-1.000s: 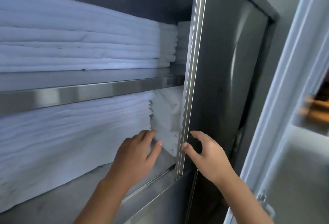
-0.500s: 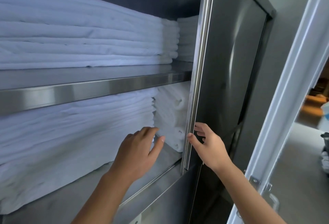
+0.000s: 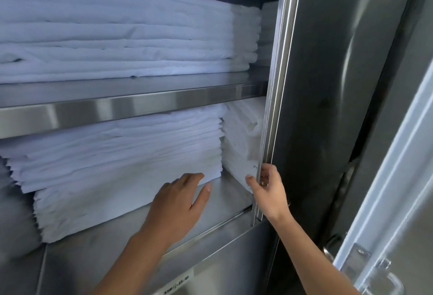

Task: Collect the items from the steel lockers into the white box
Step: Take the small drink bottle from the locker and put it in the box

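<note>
1. Head view: the steel locker fills the left and centre of the frame, with two shelves showing, divided by a brushed-steel rail.
2. Upper shelf: the upper linen stack, folded and white, spans most of the width. A narrow white pile sits just beside it on the right, partly hidden behind the door edge.
3. Lower shelf: the lower linen stack, also folded and white, lies at left centre. Small folded cloths stand just to its right, against the door edge.
4. Left hand: centre of frame, fingers straight, thumb spread. The fingertips touch the lower right corner of the lower linen stack and nothing is grasped.
5. Right hand: fingers are curled round the vertical edge of the steel door, with the thumb on the near side, gripping it low down.
6. Bare shelf floor shows between the two hands.
7. Far right of frame: a white door frame. The metal fitting at lower right is too blurred to identify.
</note>
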A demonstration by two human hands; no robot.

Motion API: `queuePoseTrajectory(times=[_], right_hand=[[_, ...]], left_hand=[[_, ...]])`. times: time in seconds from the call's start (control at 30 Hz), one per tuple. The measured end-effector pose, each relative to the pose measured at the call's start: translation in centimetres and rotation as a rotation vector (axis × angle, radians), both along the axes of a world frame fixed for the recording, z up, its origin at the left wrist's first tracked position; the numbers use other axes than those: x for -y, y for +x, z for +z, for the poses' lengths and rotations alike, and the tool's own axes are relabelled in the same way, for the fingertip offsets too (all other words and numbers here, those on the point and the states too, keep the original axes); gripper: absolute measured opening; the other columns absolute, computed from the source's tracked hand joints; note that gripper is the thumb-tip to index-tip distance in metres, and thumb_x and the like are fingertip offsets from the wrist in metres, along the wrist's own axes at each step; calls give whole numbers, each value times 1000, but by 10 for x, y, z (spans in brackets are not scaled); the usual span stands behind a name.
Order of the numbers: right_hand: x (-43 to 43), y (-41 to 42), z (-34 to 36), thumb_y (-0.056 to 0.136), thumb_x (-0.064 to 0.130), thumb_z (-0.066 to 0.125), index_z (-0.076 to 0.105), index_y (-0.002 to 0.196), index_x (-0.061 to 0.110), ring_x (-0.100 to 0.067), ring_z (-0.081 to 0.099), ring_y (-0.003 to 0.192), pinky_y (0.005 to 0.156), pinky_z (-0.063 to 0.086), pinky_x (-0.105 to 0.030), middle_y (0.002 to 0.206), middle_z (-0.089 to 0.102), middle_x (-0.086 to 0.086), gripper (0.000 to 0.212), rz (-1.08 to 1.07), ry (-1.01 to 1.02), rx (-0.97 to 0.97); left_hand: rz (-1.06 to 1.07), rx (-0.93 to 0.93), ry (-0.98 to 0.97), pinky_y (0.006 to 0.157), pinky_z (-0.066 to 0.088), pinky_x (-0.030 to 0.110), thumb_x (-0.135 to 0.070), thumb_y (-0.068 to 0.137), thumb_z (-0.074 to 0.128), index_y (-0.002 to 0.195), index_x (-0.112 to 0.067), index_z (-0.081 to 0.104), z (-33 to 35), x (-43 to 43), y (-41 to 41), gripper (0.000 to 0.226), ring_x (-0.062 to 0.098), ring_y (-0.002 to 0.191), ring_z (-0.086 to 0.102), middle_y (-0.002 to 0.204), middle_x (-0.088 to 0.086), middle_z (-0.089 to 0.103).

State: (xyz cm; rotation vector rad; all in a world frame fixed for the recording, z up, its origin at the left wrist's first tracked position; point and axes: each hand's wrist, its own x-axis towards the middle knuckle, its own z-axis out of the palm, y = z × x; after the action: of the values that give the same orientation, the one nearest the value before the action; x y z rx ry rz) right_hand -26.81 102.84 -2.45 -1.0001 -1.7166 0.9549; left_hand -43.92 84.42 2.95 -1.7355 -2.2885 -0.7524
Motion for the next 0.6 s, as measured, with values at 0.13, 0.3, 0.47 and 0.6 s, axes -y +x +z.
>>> queuePoseTrajectory(times=[0.13, 0.3, 0.47, 0.6], right_hand=[[12, 1, -2, 88, 35, 75, 54, 121, 35, -4, 61, 108, 97, 55, -33, 123, 57, 10, 40, 110, 15, -30], [44, -7, -5, 90, 35, 74, 51, 127, 38, 1, 57, 112, 100, 51, -25, 122, 51, 20, 44, 240, 52, -37], [87, -26, -11, 90, 31, 74, 48, 142, 30, 1, 55, 120, 104, 47, -19, 128, 50, 21, 58, 372, 72, -56], [123, -44, -17, 91, 28, 71, 41, 150, 27, -6, 51, 127, 111, 44, -32, 134, 46, 12, 65, 505, 67, -54]], left_hand=[[49, 24, -15, 90, 45, 33, -58, 96, 22, 130, -30, 53, -12, 1, 15, 54, 21, 103, 62, 128, -11, 61], [190, 101, -20, 93, 44, 33, -60, 95, 20, 133, -34, 50, -21, 20, 18, 55, 19, 112, 60, 132, -13, 58], [351, 139, 4, 88, 48, 35, -63, 96, 18, 131, -34, 52, -29, 61, 16, 56, 18, 108, 62, 126, -10, 62], [488, 147, 17, 81, 48, 32, -65, 95, 18, 129, -32, 52, -39, 108, 14, 58, 16, 106, 63, 123, -9, 63]])
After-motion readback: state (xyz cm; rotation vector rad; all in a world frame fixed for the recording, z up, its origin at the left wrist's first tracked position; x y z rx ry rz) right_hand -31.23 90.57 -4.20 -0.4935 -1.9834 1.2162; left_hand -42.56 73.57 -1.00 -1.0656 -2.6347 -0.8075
